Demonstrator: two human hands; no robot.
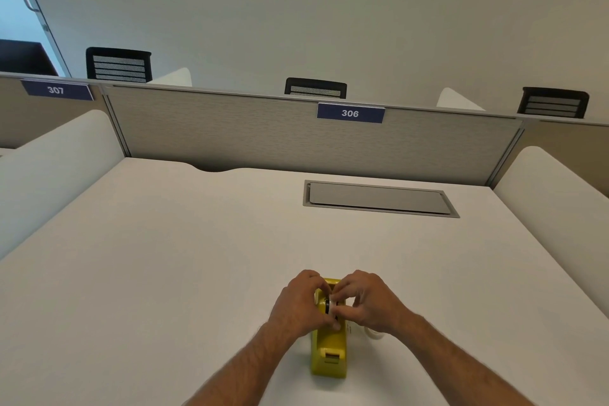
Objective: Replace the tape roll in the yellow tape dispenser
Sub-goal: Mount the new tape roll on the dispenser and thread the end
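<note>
The yellow tape dispenser [329, 353] stands on the white desk [164, 273], near the front edge, its cutter end toward me. A tape roll [333, 306] on a black hub sits in the dispenser's well. My left hand [298, 303] grips the dispenser's left side and pinches the roll. From the right side, my right hand [369, 301] also pinches the roll with its fingertips. A second pale tape roll [374, 333] lies on the desk just right of the dispenser, mostly hidden under my right wrist.
A grey cable hatch [379, 198] is set into the desk at the back right. A fabric partition [263, 135] with a blue label "306" closes the far side. White side dividers [59, 168] flank the desk. Black chair backs show beyond the partition.
</note>
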